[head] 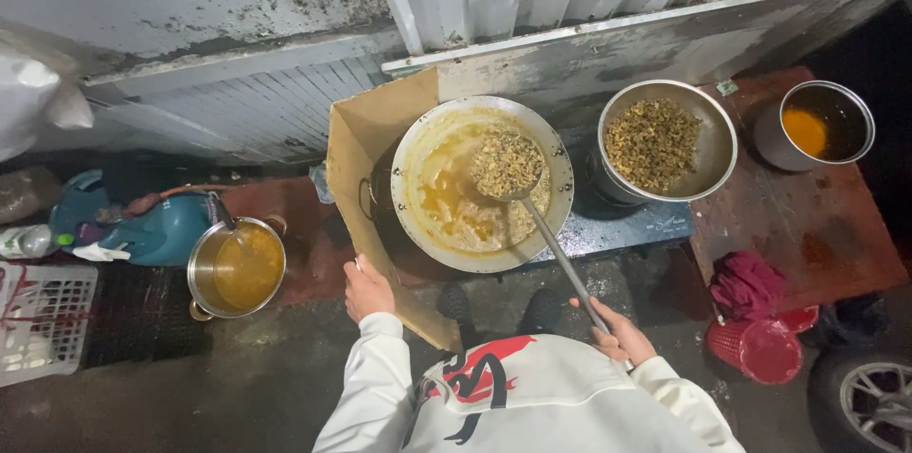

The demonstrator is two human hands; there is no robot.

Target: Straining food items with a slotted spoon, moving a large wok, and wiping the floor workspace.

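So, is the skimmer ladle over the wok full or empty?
Full: the skimmer ladle, held by the right hand, carries a heap of small fried pieces above the wok.

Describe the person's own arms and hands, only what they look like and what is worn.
Both arms are in long white sleeves that end in snug cuffs at the wrists. The left hand and right hand are bare, with no gloves. The white top carries a red and black printed design on the front.

I count one wok (418,216), one skimmer ladle (508,165), one bowl of fried bits (717,154), two pots of yellow liquid (204,268) (845,102), one cardboard sheet (356,144).
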